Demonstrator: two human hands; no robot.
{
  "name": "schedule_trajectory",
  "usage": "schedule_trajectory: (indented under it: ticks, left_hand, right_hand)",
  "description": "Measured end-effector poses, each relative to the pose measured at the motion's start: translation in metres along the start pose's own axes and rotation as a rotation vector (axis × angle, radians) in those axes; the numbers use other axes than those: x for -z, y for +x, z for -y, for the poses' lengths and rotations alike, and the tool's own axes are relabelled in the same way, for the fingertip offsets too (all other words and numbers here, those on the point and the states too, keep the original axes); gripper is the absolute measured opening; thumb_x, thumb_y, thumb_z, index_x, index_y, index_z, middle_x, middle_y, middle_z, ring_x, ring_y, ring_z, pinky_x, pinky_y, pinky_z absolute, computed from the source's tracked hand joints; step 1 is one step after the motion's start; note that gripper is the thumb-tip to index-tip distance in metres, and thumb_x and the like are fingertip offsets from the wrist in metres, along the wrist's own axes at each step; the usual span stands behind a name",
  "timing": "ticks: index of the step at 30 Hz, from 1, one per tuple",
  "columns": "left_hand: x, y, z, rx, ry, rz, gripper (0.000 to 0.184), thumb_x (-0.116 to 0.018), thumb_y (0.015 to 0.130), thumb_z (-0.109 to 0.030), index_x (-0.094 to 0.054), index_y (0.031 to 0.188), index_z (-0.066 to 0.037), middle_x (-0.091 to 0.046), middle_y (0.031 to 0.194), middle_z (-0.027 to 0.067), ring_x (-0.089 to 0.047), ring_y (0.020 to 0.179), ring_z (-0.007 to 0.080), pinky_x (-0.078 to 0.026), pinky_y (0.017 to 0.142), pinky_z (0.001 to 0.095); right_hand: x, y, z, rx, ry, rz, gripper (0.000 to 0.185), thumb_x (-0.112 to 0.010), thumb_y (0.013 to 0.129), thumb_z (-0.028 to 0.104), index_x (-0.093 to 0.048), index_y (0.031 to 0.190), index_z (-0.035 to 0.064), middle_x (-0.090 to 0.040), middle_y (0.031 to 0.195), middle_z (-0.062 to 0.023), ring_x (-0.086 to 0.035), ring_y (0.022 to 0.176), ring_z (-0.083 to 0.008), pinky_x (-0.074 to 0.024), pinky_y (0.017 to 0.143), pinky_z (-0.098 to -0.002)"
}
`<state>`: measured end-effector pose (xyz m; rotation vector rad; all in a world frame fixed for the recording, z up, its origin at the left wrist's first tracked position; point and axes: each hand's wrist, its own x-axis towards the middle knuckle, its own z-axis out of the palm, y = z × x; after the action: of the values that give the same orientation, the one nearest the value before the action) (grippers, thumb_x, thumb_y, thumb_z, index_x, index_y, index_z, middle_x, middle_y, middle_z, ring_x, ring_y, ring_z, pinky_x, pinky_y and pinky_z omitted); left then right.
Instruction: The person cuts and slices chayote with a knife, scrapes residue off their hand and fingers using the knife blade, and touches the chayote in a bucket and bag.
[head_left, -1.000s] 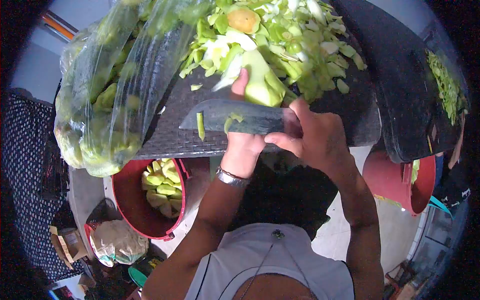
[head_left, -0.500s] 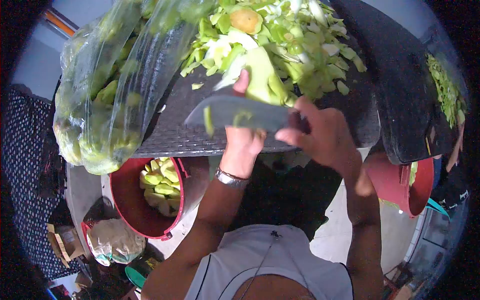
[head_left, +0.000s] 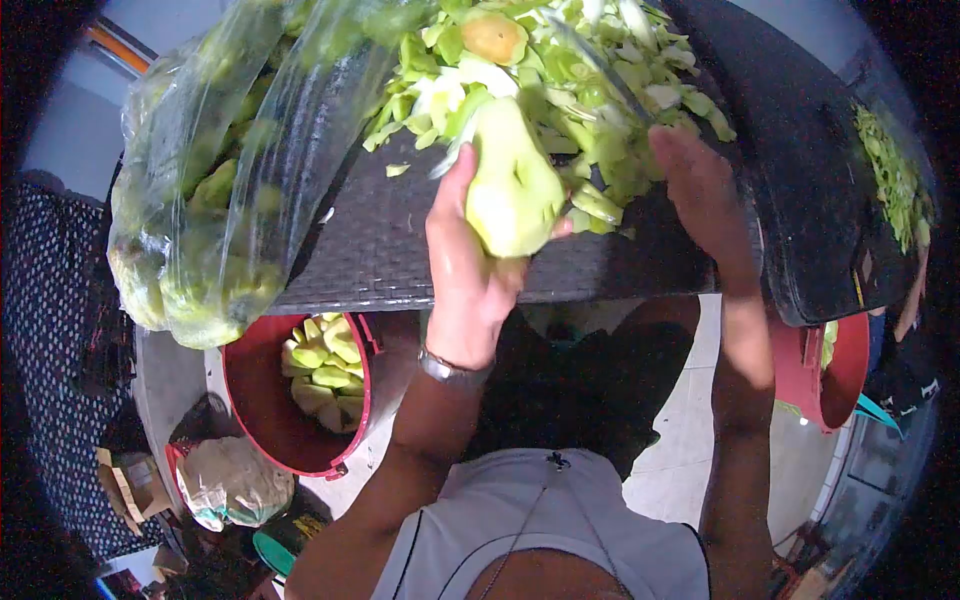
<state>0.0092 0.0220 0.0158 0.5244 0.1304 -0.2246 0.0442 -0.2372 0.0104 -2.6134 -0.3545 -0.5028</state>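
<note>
A peeled, pear-shaped pale green chayote (head_left: 513, 180) rests in my left hand (head_left: 465, 275), above the near edge of the dark woven tabletop. My thumb lies along its left side and the fingers are mostly hidden under it. My right hand (head_left: 695, 185) is closed around the handle of a knife (head_left: 603, 65), to the right of the chayote and apart from it. The blade, seen nearly edge-on, points away over a heap of green peelings (head_left: 590, 120). A few strips of peel lie just right of the chayote.
A clear plastic bag (head_left: 220, 200) of green produce fills the table's left side. Below stands a red bucket (head_left: 365, 400) with peeled pieces inside. Another red bucket (head_left: 845, 385) is at the right, near a second dark surface (head_left: 800, 180) with more peelings.
The knife has moved from across the chayote to the right and away, with my right hand. My left hand has shifted slightly and now shows the chayote uncovered.
</note>
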Motion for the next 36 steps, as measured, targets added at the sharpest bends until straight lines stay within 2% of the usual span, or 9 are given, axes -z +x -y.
schedule_trajectory:
  ticks: [2, 10, 14, 19, 20, 25, 30, 33, 36]
  left_hand:
    - [0.003, 0.017, 0.0, -0.013, -0.088, -0.045, 0.049, -0.043, 0.109, -0.042, -0.055, 0.139, -0.006, -0.068, 0.125, 0.0161, -0.068, 0.11, 0.0328, -0.055, 0.095, 0.0516]
    - [0.011, 0.012, 0.0, 0.107, -0.057, 0.092, 0.051, -0.061, 0.099, -0.033, -0.056, 0.138, 0.0, -0.069, 0.123, 0.0176, -0.07, 0.107, 0.032, -0.058, 0.095, 0.0469]
    - [0.019, 0.02, 0.002, 0.186, -0.101, 0.212, 0.051, -0.062, 0.096, -0.03, -0.057, 0.136, 0.003, -0.069, 0.123, 0.0205, -0.072, 0.104, 0.032, -0.059, 0.092, 0.0456]
    - [0.028, 0.012, 0.001, 0.161, -0.131, 0.303, 0.052, -0.045, 0.098, -0.03, -0.057, 0.133, 0.007, -0.07, 0.119, 0.0249, -0.072, 0.102, 0.0421, -0.062, 0.082, 0.0547]
    - [0.03, 0.017, -0.003, 0.181, -0.107, 0.207, 0.063, -0.046, 0.097, -0.041, -0.051, 0.14, 0.005, -0.066, 0.124, 0.0259, -0.067, 0.105, 0.0514, -0.059, 0.074, 0.0596]
    - [0.034, 0.01, 0.006, 0.118, -0.136, 0.239, 0.06, -0.048, 0.101, -0.042, -0.053, 0.138, 0.004, -0.067, 0.122, 0.026, -0.069, 0.103, 0.0485, -0.062, 0.075, 0.0565]
    - [0.017, 0.009, 0.0, 0.237, 0.131, 0.276, 0.055, -0.054, 0.103, -0.043, -0.057, 0.134, 0.002, -0.071, 0.116, 0.0191, -0.074, 0.096, 0.0322, -0.065, 0.075, 0.0505]
    - [0.014, 0.008, -0.004, 0.192, 0.091, 0.312, 0.054, -0.053, 0.105, -0.044, -0.058, 0.135, 0.0, -0.07, 0.12, 0.0171, -0.073, 0.1, 0.0298, -0.064, 0.079, 0.0482]
    - [0.014, 0.021, 0.002, 0.097, 0.05, 0.025, 0.053, -0.052, 0.105, -0.047, -0.058, 0.137, -0.005, -0.071, 0.12, 0.0161, -0.073, 0.101, 0.0303, -0.062, 0.08, 0.0514]
  right_hand:
    - [-0.001, -0.004, -0.003, 0.075, 0.032, -0.005, 0.046, -0.063, 0.1, 0.049, -0.062, 0.117, 0.0071, -0.068, 0.08, -0.019, -0.072, 0.079, -0.039, -0.0535, 0.072, -0.0429]
    - [0.016, -0.029, 0.093, 0.08, 0.312, 0.277, 0.05, -0.077, 0.09, 0.049, -0.058, 0.102, 0.0033, -0.065, 0.069, -0.0111, -0.071, 0.064, -0.0333, -0.054, 0.06, -0.0421]
    - [0.015, -0.028, 0.085, 0.172, 0.254, 0.243, 0.06, -0.071, 0.088, 0.064, -0.056, 0.096, 0.0064, -0.067, 0.069, -0.0109, -0.071, 0.064, -0.0368, -0.0554, 0.058, -0.0473]
    - [0.017, -0.012, 0.053, 0.065, -0.029, 0.13, 0.06, -0.072, 0.086, 0.065, -0.061, 0.098, 0.0075, -0.067, 0.071, -0.0087, -0.07, 0.064, -0.0354, -0.0555, 0.061, -0.0466]
    - [0.019, -0.014, 0.046, 0.116, -0.058, 0.115, 0.055, -0.076, 0.085, 0.059, -0.063, 0.104, 0.0085, -0.068, 0.073, -0.011, -0.071, 0.067, -0.0351, -0.0553, 0.064, -0.0462]
    - [0.026, -0.02, 0.067, -0.003, 0.056, 0.252, 0.05, -0.081, 0.085, 0.044, -0.067, 0.117, 0.0086, -0.07, 0.08, -0.0164, -0.071, 0.075, -0.0343, -0.0544, 0.069, -0.0447]
    - [-0.006, 0.004, -0.004, 0.116, 0.015, 0.015, 0.055, -0.063, 0.095, 0.062, -0.064, 0.1, 0.0069, -0.067, 0.076, -0.0109, -0.07, 0.07, -0.0373, -0.0547, 0.065, -0.0475]
    - [0.009, 0.015, -0.011, -0.264, 0.34, 0.133, 0.063, -0.053, 0.099, 0.068, -0.063, 0.096, 0.0066, -0.057, 0.062, -0.005, -0.056, 0.051, -0.0228, -0.0449, 0.051, -0.0366]
    - [0.026, 0.015, 0.008, -0.623, 0.613, 0.319, 0.068, -0.043, 0.1, 0.074, -0.06, 0.092, 0.0089, -0.046, 0.054, 0.0013, -0.041, 0.041, -0.0096, -0.0328, 0.041, -0.0271]
